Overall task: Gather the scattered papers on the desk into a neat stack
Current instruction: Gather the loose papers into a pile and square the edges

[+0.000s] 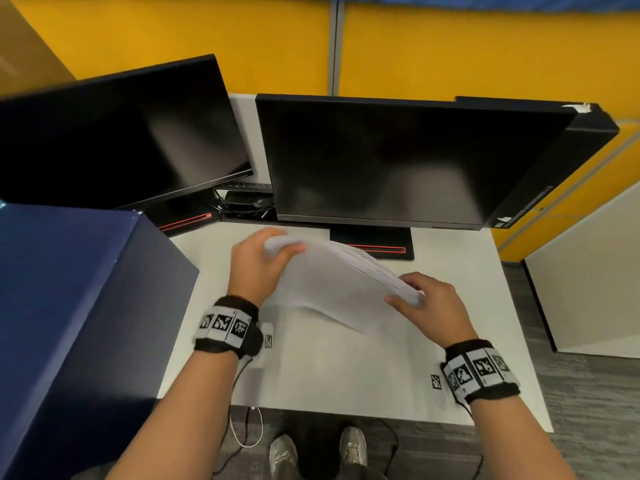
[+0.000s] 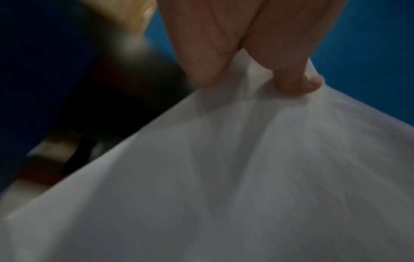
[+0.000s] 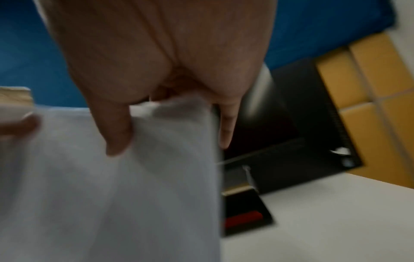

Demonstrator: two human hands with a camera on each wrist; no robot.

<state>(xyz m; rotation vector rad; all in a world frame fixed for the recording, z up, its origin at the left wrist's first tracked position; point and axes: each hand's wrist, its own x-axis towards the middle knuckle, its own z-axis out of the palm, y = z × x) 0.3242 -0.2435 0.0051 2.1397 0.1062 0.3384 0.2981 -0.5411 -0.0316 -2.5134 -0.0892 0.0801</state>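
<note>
Papers, gathered into one white sheaf, hang in the air between your two hands above the white desk, in front of the right-hand monitor. Your left hand grips the sheaf's far left corner, thumb curled over the top edge and fingers wrapped behind; the left wrist view shows two fingers pressed against the sheet. Your right hand pinches the near right corner, where the layered page edges fan out slightly; in the right wrist view the thumb lies across the paper's face and a finger runs down its side edge. The sheaf tilts, higher at your left hand, and casts a soft shadow on the desk beneath. A second dark monitor stands to the left, a dark blue box beside your left forearm. Marker-patterned bands wrap both wrists. Both wrist views are blurred.
</note>
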